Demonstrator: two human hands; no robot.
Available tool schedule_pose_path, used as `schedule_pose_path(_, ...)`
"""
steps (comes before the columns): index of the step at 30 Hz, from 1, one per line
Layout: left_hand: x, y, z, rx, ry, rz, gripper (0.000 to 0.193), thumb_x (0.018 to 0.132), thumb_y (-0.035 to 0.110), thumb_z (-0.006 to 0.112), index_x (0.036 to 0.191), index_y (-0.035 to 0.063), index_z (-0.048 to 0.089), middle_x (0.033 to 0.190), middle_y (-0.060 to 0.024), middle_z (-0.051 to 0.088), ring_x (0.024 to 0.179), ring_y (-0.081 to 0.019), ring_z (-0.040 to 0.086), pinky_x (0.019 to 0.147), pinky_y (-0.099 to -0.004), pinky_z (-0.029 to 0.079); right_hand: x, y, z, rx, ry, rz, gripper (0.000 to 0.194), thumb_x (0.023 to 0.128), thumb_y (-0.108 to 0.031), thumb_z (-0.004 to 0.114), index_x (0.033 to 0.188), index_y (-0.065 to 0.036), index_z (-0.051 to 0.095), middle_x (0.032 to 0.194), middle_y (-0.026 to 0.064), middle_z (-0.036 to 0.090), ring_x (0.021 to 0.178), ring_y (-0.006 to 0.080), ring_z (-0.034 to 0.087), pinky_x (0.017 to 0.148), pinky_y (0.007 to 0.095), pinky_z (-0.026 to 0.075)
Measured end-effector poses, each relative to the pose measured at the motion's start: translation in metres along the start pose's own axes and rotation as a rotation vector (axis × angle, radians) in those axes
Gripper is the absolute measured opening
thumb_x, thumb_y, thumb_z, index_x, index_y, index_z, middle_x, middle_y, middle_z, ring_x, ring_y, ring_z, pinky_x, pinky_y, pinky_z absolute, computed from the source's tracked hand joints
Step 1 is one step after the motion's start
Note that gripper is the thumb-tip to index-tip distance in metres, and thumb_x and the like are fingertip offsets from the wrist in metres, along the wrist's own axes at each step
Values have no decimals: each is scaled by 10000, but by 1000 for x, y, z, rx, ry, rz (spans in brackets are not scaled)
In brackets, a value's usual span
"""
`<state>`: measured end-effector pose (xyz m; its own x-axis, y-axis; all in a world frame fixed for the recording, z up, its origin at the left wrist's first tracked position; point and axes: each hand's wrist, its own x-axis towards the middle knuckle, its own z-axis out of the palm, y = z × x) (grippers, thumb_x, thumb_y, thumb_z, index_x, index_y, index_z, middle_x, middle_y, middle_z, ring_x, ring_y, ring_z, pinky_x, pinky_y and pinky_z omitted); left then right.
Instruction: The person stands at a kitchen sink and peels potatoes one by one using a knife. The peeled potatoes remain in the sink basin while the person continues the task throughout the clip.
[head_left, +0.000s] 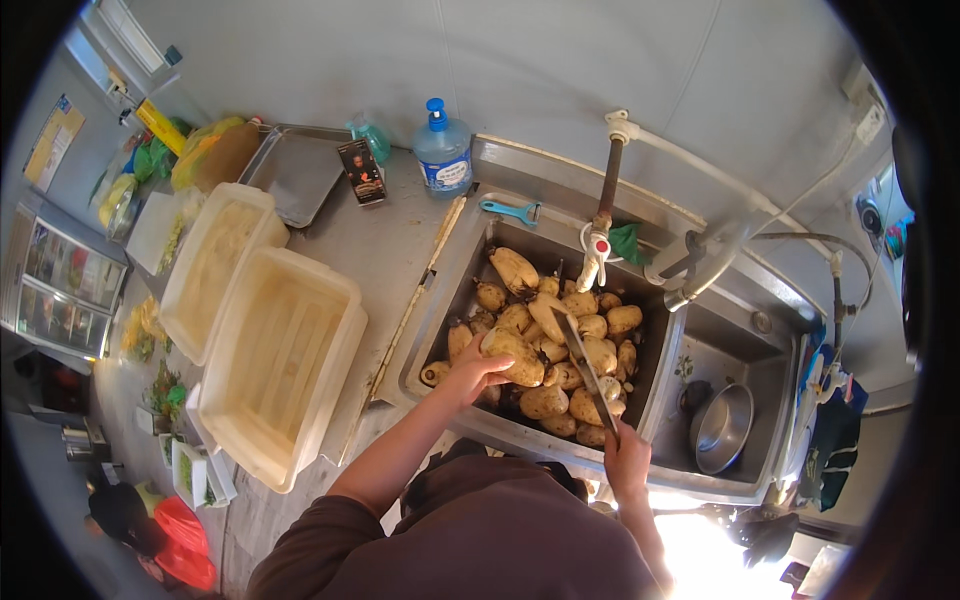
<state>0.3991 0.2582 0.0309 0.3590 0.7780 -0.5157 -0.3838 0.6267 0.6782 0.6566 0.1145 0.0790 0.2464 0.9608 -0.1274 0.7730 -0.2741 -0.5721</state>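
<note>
My left hand (477, 373) grips a thick lotus root segment (514, 355) with a pale cut end, above the left basin of a steel sink (411, 375). My right hand (628, 454) is closed around the handle of a long knife (587, 367), whose blade slants up and left over the pile. Many brown-spotted lotus root segments (543, 403) fill the basin. A blue peeler (511, 210) lies on the sink's back rim. The faucet (596, 255) with a red-centred knob reaches over the back of the pile.
Two cream plastic tubs (285, 360) stand left of the sink, near a metal tray (296, 169). A blue pump bottle (443, 154) and a dark box (362, 172) are behind. The right basin holds a steel bowl (723, 429). A person (127, 517) is at the far lower left.
</note>
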Motion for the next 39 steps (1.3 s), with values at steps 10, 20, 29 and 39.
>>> schedule_pose_path(10, 4, -54, -26, 16, -243, -99, 422, 954, 219, 503, 1338, 62, 429, 1369, -98, 464, 1267, -289, 452, 1067, -498, 344, 21, -68, 0, -45, 184, -497, 302, 762, -7, 647, 1054, -80, 661, 1001, 95, 679, 747, 281, 668, 642, 344, 541)
schedule_pose_path(20, -14, -27, -51, 836, -40, 289, 445, 939, 233, 525, 1331, 37, 445, 1284, -105, 522, 1177, -244, 504, 999, -398, 399, 41, -79, -11, -213, 72, -896, 350, 711, -56, 643, 1060, -46, 627, 1008, 82, 650, 634, 190, 605, 557, 303, 511)
schedule_pose_path(29, -9, -26, -34, 912, -152, 259, 470, 937, 220, 524, 1346, 13, 424, 1234, -123, 552, 1129, -209, 536, 972, -343, 412, 41, -95, -13, -111, 118, -918, 388, 669, -24, 631, 1056, -43, 654, 1040, 95, 671, 625, 195, 619, 552, 302, 516)
schedule_pose_path(39, -5, 2, -10, 1223, -92, 348, 517, 910, 200, 557, 1356, -10, 401, 1197, -151, 569, 1091, -212, 561, 948, -309, 425, 48, -85, -13, -69, 4, -818, 350, 715, -7, 624, 1060, -53, 646, 1003, 70, 684, 664, 224, 662, 551, 321, 536)
